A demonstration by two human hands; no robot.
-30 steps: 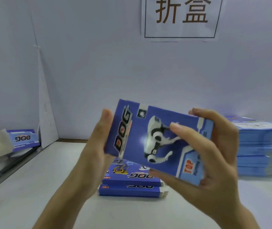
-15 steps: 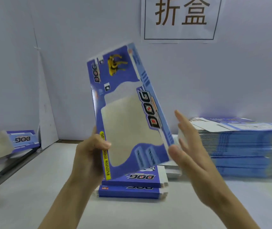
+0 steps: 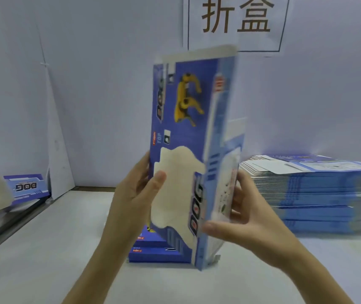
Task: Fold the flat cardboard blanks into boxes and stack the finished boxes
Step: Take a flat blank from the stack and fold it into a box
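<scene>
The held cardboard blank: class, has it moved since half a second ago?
Yes. The held cardboard blank has swung upright and shifted right: its top now overlaps the wall sign; before, it leaned left of the sign.

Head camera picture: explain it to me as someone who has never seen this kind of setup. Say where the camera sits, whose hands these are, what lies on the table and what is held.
There is no machine here: a person works with bare hands. The one camera is worn on the person's head and looks forward and down, so both arms come in from the bottom. The left hand and the right hand grip a blue printed carton by its long sides and hold it upright. It seems partly opened out from flat. On the white table, a tall pile of flat blanks lies to the right. A short stack of finished boxes lies behind the carton, partly hidden. Another blue box sits far left. A paper sign hangs on the wall.
</scene>
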